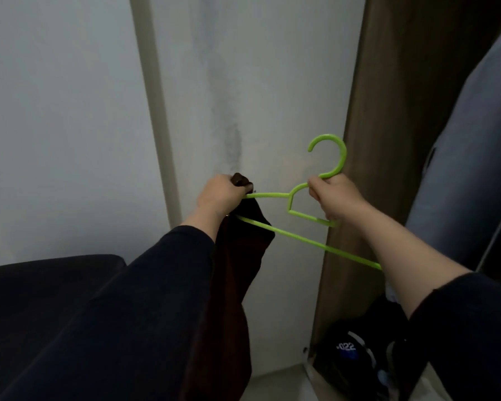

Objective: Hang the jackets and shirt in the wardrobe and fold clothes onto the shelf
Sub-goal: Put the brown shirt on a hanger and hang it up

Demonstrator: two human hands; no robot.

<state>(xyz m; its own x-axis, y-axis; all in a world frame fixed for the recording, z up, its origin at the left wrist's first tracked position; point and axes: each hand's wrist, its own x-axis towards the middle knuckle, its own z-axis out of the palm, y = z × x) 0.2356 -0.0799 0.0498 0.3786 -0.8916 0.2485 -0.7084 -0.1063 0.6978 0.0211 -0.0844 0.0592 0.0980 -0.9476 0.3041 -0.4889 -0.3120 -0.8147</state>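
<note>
Right hand (329, 195) clenched around neck of green hanger (301, 218), just under the hook, keeping it steady and hook-up. Left hand (222, 195) grips dark maroon garment (237, 270) bunched at hanger's left arm tip, likely working that shoulder onto the arm. Rest of the garment hangs straight down below the left grip. Hanger's other arm runs under the right wrist, bare. Brown wardrobe panel (368, 140) just behind the right grip; hanging not yet done.
</note>
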